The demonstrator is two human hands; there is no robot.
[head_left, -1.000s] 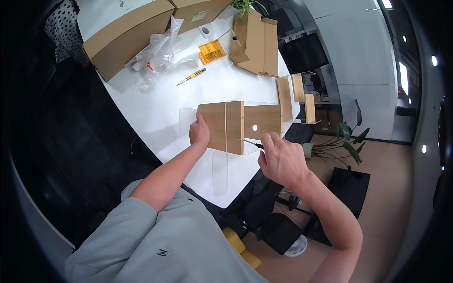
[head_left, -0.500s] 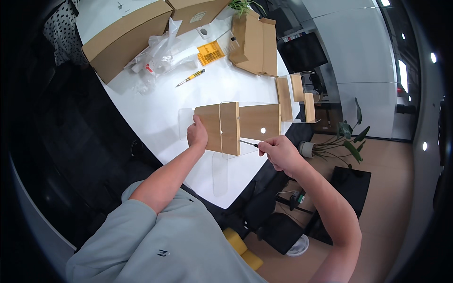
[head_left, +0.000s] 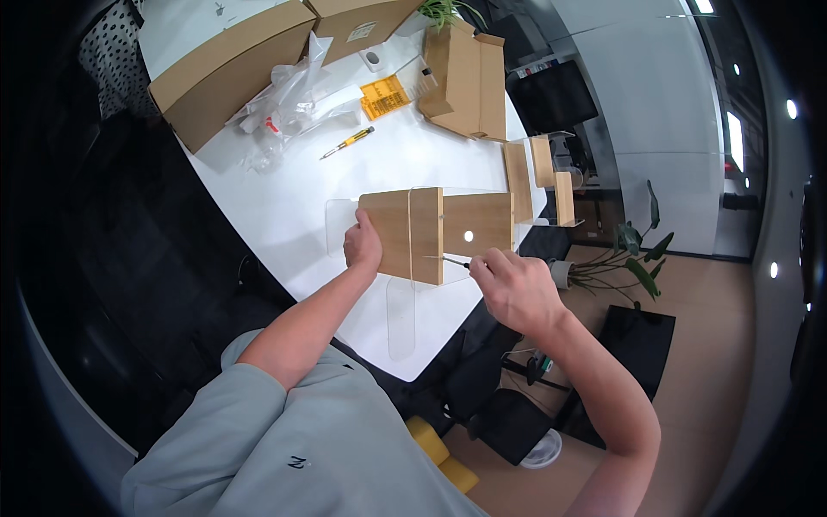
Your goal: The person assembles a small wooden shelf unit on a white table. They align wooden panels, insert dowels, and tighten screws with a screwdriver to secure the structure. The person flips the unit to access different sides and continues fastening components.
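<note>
My left hand (head_left: 363,245) grips the left edge of a light wooden board (head_left: 392,233) that stands over the white table (head_left: 301,185). In my right hand (head_left: 519,289) is a thin-shafted screwdriver (head_left: 457,262) with a dark handle, mostly hidden by my fingers. Its shaft reaches the board's right edge, near the lower corner; whether it sits in a screw is too small to tell. Behind, a second wooden board (head_left: 482,215) with a round white spot joins the first by clear panels. A clear rounded strip (head_left: 401,320) extends below the front board.
Beyond the boards lies a yellow-and-black screwdriver (head_left: 347,142). Crumpled clear plastic (head_left: 289,108), an orange printed sheet (head_left: 384,96) and cardboard boxes (head_left: 237,77) (head_left: 465,82) occupy the far side. Another wood-and-clear-panel piece (head_left: 519,181) stands at the right table edge. A potted plant (head_left: 560,273) is beyond it.
My right hand has rolled over, showing its back more, and shifted slightly right and down. The front board has moved a little to the right with my left hand still on it.
</note>
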